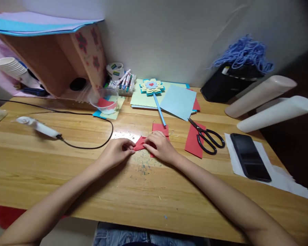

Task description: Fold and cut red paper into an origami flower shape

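A small folded piece of red paper (139, 144) is held just above the wooden table between my two hands. My left hand (119, 150) pinches its left end between thumb and fingers. My right hand (159, 146) grips the other end, its fingers bent over the paper and hiding part of it. Just behind my right hand lies a red paper square (159, 127), partly covered by the hand. Farther right, black-handled scissors (204, 135) rest across a red paper rectangle (193, 140).
At the back, a paper flower (152, 87) with a blue stem lies on stacked coloured sheets (140, 97). A clear plastic cup (104, 101), a glue gun (39, 127) with its cord, a phone (251, 157) and two white rolls (277, 114) surround the work area.
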{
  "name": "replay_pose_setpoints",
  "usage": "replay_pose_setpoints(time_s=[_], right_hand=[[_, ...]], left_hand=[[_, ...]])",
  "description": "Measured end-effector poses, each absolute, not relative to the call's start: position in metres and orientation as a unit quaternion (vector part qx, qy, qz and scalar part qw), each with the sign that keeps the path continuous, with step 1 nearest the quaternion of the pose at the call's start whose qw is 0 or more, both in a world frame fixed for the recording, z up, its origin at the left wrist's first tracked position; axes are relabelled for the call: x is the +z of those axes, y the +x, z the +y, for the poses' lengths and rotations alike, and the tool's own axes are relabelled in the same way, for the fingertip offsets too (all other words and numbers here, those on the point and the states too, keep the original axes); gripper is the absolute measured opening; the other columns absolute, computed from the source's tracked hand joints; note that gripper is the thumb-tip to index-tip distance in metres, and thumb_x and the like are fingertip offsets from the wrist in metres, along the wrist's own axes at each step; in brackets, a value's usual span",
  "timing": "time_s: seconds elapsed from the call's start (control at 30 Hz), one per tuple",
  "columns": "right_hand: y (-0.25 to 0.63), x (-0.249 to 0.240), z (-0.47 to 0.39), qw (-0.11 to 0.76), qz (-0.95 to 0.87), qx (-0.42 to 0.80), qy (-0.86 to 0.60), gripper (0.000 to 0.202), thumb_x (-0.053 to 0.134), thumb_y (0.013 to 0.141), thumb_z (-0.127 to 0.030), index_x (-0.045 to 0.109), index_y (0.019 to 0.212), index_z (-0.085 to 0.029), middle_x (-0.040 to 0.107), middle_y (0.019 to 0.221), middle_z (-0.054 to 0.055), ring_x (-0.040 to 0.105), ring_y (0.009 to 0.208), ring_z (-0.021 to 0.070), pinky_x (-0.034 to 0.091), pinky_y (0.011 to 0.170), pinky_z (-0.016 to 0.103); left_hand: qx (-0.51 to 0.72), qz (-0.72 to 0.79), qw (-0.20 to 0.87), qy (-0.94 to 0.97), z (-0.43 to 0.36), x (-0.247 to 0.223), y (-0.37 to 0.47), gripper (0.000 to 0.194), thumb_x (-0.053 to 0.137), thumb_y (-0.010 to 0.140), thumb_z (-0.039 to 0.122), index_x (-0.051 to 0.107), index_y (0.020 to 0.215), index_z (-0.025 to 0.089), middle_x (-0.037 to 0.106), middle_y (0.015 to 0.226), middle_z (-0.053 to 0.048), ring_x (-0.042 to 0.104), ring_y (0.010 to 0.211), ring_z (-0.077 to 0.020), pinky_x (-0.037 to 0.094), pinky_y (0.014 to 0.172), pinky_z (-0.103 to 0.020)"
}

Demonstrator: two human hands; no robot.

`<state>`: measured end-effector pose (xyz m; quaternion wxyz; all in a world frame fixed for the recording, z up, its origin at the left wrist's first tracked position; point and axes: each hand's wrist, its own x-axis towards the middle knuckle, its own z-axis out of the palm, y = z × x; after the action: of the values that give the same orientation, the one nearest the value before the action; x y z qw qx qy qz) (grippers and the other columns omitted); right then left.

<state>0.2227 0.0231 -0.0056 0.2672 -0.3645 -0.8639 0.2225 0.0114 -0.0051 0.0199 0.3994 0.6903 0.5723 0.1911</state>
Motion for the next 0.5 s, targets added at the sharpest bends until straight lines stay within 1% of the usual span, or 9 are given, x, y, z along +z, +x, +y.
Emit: replay_pose_setpoints(time_s=[0.1,0.23,0.37,0.5], right_hand=[[0.2228,-0.0065,0.0221,0.264,-0.862,0.225,-0.369,0.011,0.054,0.086,-0.026,0.056,0.079,-0.019,0.061,0.073,0.002,0.050,0.076,0.0178,0.035,0.078,0.033],[0.2215,-0.0071,0.0209,0.257,-0.860,0.221,-0.382,0.009,0.054,0.085,-0.024,0.055,0.078,-0.018,0.058,0.073,0.003,0.048,0.075,0.0180,0.036,0.075,0.032],[0.2199,-0.0050,0.0193,0.246,-0.862,0.215,-0.388,0.008,0.054,0.083,-0.020,0.053,0.075,-0.019,0.056,0.071,0.002,0.047,0.073,0.0182,0.036,0.070,0.031],[0.2190,-0.0031,0.0182,0.243,-0.865,0.211,-0.386,0.008,0.053,0.082,-0.019,0.052,0.074,-0.019,0.056,0.071,0.002,0.047,0.073,0.0182,0.036,0.070,0.031]], left_hand=[[0.202,0.572,0.410,0.681,-0.0054,0.0173,0.0098,0.017,0.064,0.072,0.025,0.067,0.087,0.017,0.069,0.077,-0.003,0.062,0.068,-0.0139,0.048,0.064,-0.026],[0.210,0.560,0.424,0.681,-0.0048,0.0145,0.0092,0.017,0.063,0.073,0.023,0.068,0.087,0.016,0.069,0.077,-0.004,0.062,0.068,-0.0134,0.048,0.064,-0.025],[0.210,0.555,0.406,0.695,-0.0046,0.0130,0.0092,0.015,0.061,0.075,0.024,0.068,0.086,0.017,0.069,0.076,-0.004,0.062,0.068,-0.0136,0.047,0.063,-0.024],[0.219,0.548,0.399,0.702,-0.0061,0.0115,0.0102,0.013,0.060,0.076,0.023,0.067,0.085,0.016,0.068,0.076,-0.004,0.061,0.067,-0.0134,0.045,0.061,-0.024]])
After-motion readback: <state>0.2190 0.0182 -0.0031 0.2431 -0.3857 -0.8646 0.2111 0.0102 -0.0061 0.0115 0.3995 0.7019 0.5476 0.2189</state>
